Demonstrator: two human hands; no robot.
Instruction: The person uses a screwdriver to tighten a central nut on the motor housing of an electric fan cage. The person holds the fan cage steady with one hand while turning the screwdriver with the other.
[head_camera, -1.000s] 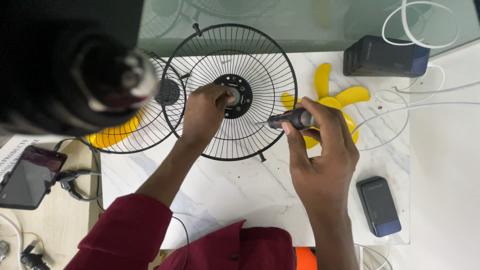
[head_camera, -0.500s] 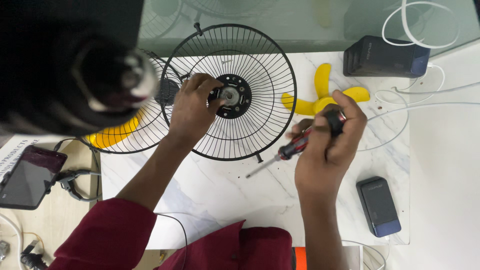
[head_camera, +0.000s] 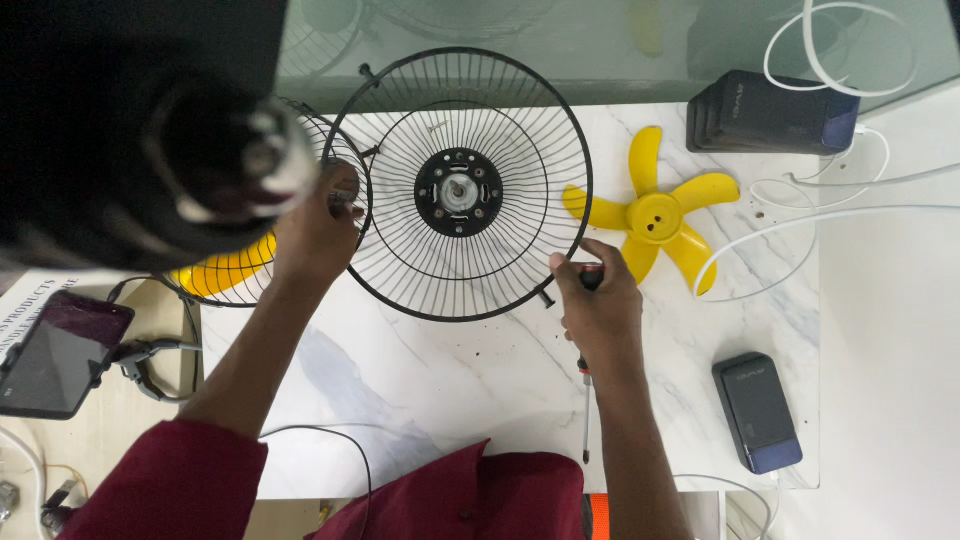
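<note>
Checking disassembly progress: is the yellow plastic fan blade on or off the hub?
Off: the yellow plastic fan blade lies on the marble table, beside the black wire guard.

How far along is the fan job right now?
Done: the yellow blade lies off the fan on the marble table. In hand: the left hand and right hand grip the black wire guard, the right also holding a screwdriver. Left: the guard's hub stays bare.

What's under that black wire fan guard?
Through the guard the marble table shows. A round black hub sits at its centre; anything beneath the hub is hidden.
</note>
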